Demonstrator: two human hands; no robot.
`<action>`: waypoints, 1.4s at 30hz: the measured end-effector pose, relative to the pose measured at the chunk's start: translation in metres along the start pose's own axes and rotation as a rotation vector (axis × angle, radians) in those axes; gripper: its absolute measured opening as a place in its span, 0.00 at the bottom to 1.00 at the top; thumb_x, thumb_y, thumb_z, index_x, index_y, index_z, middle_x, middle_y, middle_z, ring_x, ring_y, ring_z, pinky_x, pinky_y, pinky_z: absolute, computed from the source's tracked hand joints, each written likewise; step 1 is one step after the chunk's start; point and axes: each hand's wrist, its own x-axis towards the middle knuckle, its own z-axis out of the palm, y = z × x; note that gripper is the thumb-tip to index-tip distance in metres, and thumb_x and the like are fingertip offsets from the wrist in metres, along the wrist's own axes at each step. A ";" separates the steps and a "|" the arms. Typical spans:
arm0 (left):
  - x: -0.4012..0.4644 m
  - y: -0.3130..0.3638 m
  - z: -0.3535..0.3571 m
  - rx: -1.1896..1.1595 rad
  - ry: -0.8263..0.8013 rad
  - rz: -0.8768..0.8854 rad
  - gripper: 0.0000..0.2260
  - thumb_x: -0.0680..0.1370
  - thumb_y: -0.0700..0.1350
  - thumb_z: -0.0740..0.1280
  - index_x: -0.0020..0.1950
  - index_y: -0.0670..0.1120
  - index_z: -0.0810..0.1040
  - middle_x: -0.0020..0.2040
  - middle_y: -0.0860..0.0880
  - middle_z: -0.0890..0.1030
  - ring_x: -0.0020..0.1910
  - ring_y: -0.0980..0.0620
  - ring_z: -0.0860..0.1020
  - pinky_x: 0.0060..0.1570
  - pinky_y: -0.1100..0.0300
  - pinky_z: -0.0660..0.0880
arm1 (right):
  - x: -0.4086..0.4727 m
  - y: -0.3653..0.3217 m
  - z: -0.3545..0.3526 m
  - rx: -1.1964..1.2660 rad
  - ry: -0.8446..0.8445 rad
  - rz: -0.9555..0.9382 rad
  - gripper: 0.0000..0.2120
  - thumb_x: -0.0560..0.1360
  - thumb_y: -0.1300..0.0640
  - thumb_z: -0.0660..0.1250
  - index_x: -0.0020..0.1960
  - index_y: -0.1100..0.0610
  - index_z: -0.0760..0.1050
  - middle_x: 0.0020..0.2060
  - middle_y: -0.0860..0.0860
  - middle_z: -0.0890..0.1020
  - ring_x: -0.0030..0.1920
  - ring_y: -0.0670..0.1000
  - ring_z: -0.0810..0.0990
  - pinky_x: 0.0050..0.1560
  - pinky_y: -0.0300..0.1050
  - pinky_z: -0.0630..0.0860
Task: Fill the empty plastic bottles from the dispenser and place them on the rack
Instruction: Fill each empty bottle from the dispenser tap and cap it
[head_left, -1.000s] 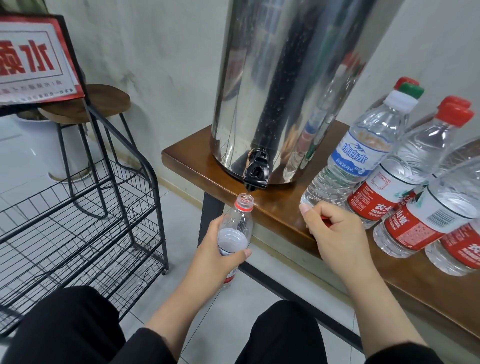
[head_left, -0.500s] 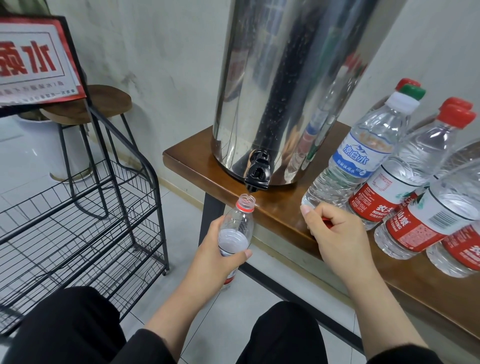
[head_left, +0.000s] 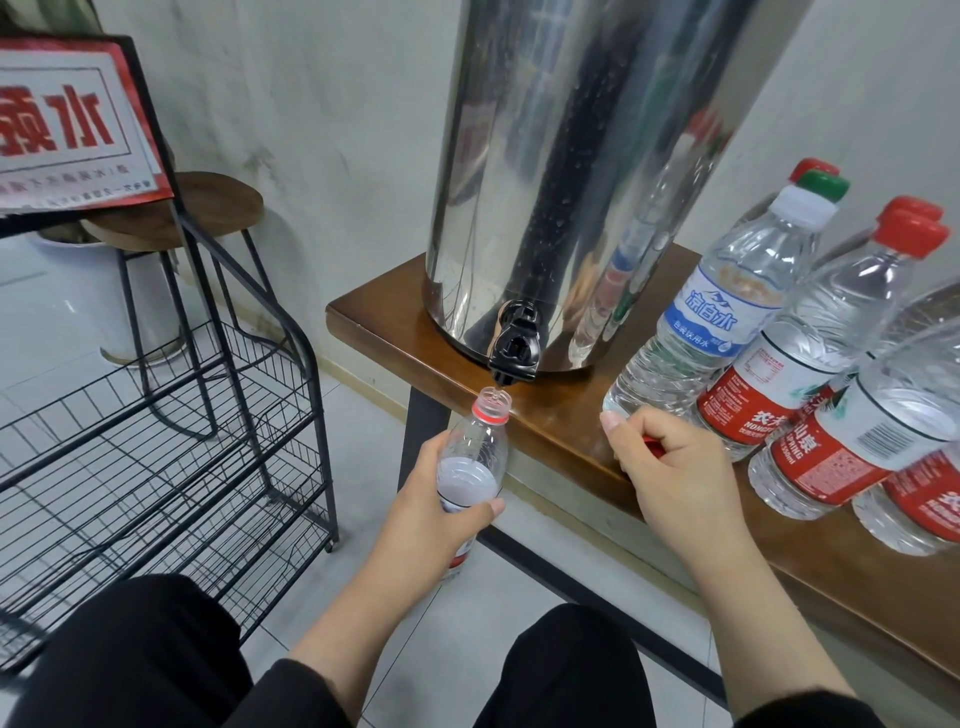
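Note:
My left hand (head_left: 436, 514) grips a small clear plastic bottle (head_left: 475, 452), uncapped, with its red-ringed mouth directly under the black tap (head_left: 514, 353) of the tall steel dispenser (head_left: 582, 171). Water stands roughly to the bottle's shoulder. My right hand (head_left: 675, 467) rests on the wooden table's edge (head_left: 561, 431), fingers curled round a small red cap. The black wire rack (head_left: 171, 447) stands on the floor to the left, its visible shelves bare.
Several capped bottles stand on the table at right: one with a blue label (head_left: 711, 312), others with red labels (head_left: 779, 384). A wooden stool (head_left: 187, 208) stands behind the rack. A red-and-white sign (head_left: 72, 130) leans on top. My knees are at the bottom.
Almost nothing has moved; both hands hold their places and the bottle stays under the tap.

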 end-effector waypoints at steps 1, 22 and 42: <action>0.000 0.000 0.000 -0.002 0.000 -0.001 0.32 0.75 0.48 0.77 0.72 0.65 0.64 0.61 0.61 0.78 0.58 0.57 0.80 0.50 0.72 0.72 | 0.000 0.000 0.000 0.004 0.001 -0.001 0.21 0.81 0.50 0.67 0.33 0.60 0.74 0.29 0.53 0.75 0.29 0.44 0.71 0.31 0.33 0.68; 0.000 0.001 0.000 0.000 0.004 -0.001 0.31 0.75 0.47 0.77 0.70 0.67 0.64 0.58 0.62 0.78 0.55 0.57 0.80 0.42 0.77 0.72 | 0.000 0.002 0.000 0.011 -0.015 -0.002 0.20 0.81 0.50 0.67 0.35 0.61 0.76 0.29 0.55 0.76 0.31 0.50 0.72 0.31 0.36 0.69; -0.001 0.002 0.001 -0.010 0.006 -0.001 0.31 0.75 0.48 0.77 0.70 0.67 0.64 0.59 0.63 0.77 0.56 0.56 0.80 0.43 0.75 0.73 | 0.000 0.002 0.000 0.009 -0.018 -0.021 0.21 0.80 0.49 0.66 0.36 0.63 0.76 0.30 0.56 0.77 0.34 0.55 0.74 0.31 0.35 0.70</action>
